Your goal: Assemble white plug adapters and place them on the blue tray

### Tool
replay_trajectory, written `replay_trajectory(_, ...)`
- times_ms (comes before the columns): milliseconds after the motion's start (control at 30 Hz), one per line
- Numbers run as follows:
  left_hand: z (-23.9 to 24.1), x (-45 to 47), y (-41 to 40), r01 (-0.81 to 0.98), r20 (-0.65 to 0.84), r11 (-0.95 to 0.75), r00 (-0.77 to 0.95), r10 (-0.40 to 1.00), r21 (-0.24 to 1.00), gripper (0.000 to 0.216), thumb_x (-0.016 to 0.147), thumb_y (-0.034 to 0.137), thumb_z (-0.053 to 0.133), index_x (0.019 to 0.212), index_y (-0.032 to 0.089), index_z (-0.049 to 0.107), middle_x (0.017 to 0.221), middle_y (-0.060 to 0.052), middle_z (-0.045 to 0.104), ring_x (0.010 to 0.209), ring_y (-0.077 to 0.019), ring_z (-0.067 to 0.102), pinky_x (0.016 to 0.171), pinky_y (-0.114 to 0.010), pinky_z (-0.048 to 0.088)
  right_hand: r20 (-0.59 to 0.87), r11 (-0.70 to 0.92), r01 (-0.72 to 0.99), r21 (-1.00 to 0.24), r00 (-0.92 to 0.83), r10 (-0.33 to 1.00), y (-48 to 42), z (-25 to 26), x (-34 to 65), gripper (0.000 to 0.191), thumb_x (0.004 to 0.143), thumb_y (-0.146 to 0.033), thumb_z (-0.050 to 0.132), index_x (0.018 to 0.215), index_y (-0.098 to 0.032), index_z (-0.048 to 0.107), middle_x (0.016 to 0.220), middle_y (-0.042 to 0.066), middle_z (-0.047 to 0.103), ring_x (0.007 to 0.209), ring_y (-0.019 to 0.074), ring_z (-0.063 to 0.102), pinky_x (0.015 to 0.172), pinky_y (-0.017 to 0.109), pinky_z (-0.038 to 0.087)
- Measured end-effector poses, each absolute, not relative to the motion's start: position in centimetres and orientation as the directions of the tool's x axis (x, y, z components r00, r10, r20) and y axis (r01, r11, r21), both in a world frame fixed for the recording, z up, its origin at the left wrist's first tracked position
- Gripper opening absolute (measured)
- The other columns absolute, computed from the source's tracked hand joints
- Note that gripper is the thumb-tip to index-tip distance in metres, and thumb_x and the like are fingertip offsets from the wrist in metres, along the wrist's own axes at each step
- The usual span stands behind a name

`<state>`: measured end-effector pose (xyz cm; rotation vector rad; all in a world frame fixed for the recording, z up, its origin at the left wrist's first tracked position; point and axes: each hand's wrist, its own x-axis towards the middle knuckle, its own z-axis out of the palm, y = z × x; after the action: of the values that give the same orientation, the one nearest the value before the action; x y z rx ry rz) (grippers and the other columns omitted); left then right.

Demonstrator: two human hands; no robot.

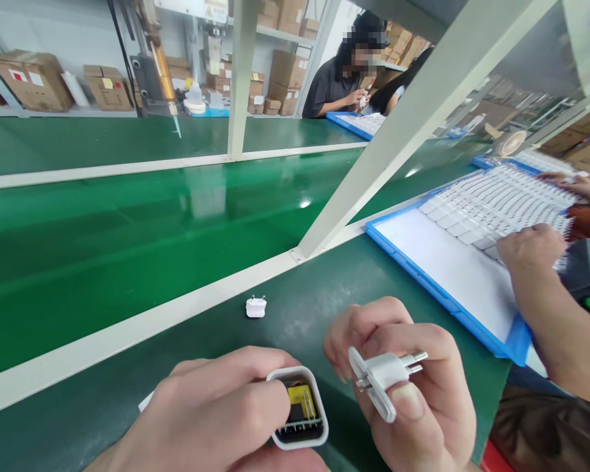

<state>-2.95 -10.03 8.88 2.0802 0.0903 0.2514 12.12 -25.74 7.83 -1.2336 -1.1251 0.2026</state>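
Head view: nearest, the left hand (221, 400) is gripping a white housing (323, 419), fingers closed around its outer walls, its open end facing the camera and showing a yellow component (301, 397) inside. Just beside it, the right hand (440, 380) is pinching a white plug piece (391, 373) between thumb and fingers, its two metal pins pointing right. Both pieces are looking light, stiff and rather slick; the housing is probably best held by its walls, clear of the likely fragile insides, and the plug piece by its plastic body. Left fingers are hiding part of the housing, and a pale item (145, 401) beside that hand is showing too little to identify. Beyond, a second plug piece (255, 308) is standing pins up on the green bench (299, 321). Rightward, a co-worker's hand (533, 246) is resting at white units (472, 210) in a blue tray (518, 344). Across the green belt (177, 229), a person (341, 82) is holding something too small to make out.
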Motion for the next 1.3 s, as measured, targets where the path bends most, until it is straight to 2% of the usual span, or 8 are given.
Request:
replay_trajectory(200, 7.7, -1.9, -9.9, 0.185, -0.120, -0.289, 0.966, 0.229, 0.939, 0.037, 0.084, 0.031, 0.071, 0.118, 0.032, 0.055, 0.101, 0.004, 0.076, 0.088, -0.0153, 0.073, 0.060, -0.016, 0.056, 0.250, 0.202, 0.146, -0.968, 0.589, 0.768, -26.3, 9.2, 12.6, 0.009, 0.104, -0.030, 0.060, 0.107, -0.022, 0.058, 0.073, -0.001, 0.054, 0.050, 0.0086, 0.043, 0.044, 0.020, 0.034)
replay_trajectory(333, 7.7, -1.5, -9.6, 0.234, -0.145, -0.433, 0.963, 0.229, 0.871, 0.032, 0.088, 0.030, 0.066, 0.119, 0.030, 0.057, 0.095, 0.004, 0.074, 0.086, -0.0175, 0.073, 0.069, -0.023, 0.057, -0.134, -0.066, -0.252, -0.965, 0.262, 0.956, -26.0, 11.1, 13.2, 0.028, 0.099, -0.044, 0.068, 0.108, -0.019, 0.060, 0.064, -0.002, 0.058, 0.043, 0.0092, 0.052, 0.038, 0.016, 0.038)
replay_trajectory(433, 8.2, -1.6, -9.6, 0.207, -0.118, -0.467, 0.970, 0.211, 0.860, 0.022, 0.091, 0.027, 0.062, 0.112, 0.030, 0.062, 0.090, 0.006, 0.073, 0.083, -0.0162, 0.071, 0.070, -0.022, 0.054, -0.202, -0.158, -0.317, -0.935, 0.113, 0.973, -26.0, 12.4, 13.0, 0.039, 0.093, -0.045, 0.075, 0.116, -0.019, 0.057, 0.076, 0.004, 0.069, 0.059, 0.0169, 0.069, 0.049, 0.022, 0.054)
replay_trajectory(567, 8.8, -2.0, -9.7, 0.156, -0.065, -0.470, 0.977, 0.205, 0.869, 0.018, 0.092, 0.029, 0.060, 0.109, 0.030, 0.064, 0.087, 0.005, 0.072, 0.078, -0.0156, 0.070, 0.064, -0.020, 0.051, -0.068, -0.120, 0.161, -0.980, 0.296, 0.953, -26.0, 13.0, 12.2, 0.027, 0.095, -0.038, 0.074, 0.111, -0.020, 0.061, 0.076, 0.002, 0.068, 0.058, 0.0157, 0.066, 0.053, 0.024, 0.054)
replay_trajectory(667, 9.0, -2.3, -9.9, 0.136, -0.037, -0.491, 0.978, 0.206, 0.861, 0.018, 0.093, 0.030, 0.060, 0.111, 0.030, 0.063, 0.086, 0.006, 0.072, 0.074, -0.0150, 0.068, 0.061, -0.020, 0.049, 0.223, -0.023, 0.751, -0.660, 0.225, 0.948, -25.7, 12.8, 11.8, 0.023, 0.099, -0.042, 0.069, 0.095, -0.019, 0.063, 0.070, -0.001, 0.061, 0.054, 0.0120, 0.053, 0.050, 0.024, 0.039)
replay_trajectory(733, 8.9, -2.6, -10.0, 0.124, -0.015, -0.513, 0.977, 0.211, 0.850, 0.017, 0.094, 0.032, 0.059, 0.110, 0.029, 0.063, 0.085, 0.005, 0.071, 0.072, -0.0147, 0.067, 0.059, -0.020, 0.047, 0.279, 0.042, 0.911, -0.410, 0.081, 0.957, -25.4, 12.7, 11.8, 0.027, 0.103, -0.044, 0.060, 0.094, -0.018, 0.062, 0.069, 0.000, 0.056, 0.056, 0.0127, 0.048, 0.053, 0.027, 0.033)
replay_trajectory(833, 8.9, -2.9, -10.1, 0.114, -0.006, -0.533, 0.980, 0.201, 0.839, 0.013, 0.096, 0.033, 0.056, 0.106, 0.028, 0.063, 0.081, 0.005, 0.069, 0.068, -0.0142, 0.065, 0.056, -0.021, 0.045, 0.248, 0.091, 0.961, -0.262, -0.024, 0.968, -25.1, 12.9, 12.0, 0.029, 0.106, -0.044, 0.052, 0.099, -0.017, 0.061, 0.071, 0.000, 0.054, 0.057, 0.0142, 0.046, 0.055, 0.029, 0.031)
replay_trajectory(1300, 8.2, -2.7, -9.9, 0.172, -0.075, -0.461, 0.973, 0.220, 0.870, 0.024, 0.092, 0.033, 0.060, 0.115, 0.028, 0.056, 0.093, 0.003, 0.075, 0.087, -0.0205, 0.074, 0.068, -0.025, 0.053, 0.211, 0.141, 0.975, -0.169, -0.104, 0.972, -24.5, 12.6, 12.1, 0.023, 0.110, -0.024, 0.043, 0.095, -0.017, 0.059, 0.076, 0.002, 0.053, 0.063, 0.0153, 0.048, 0.057, 0.029, 0.037)
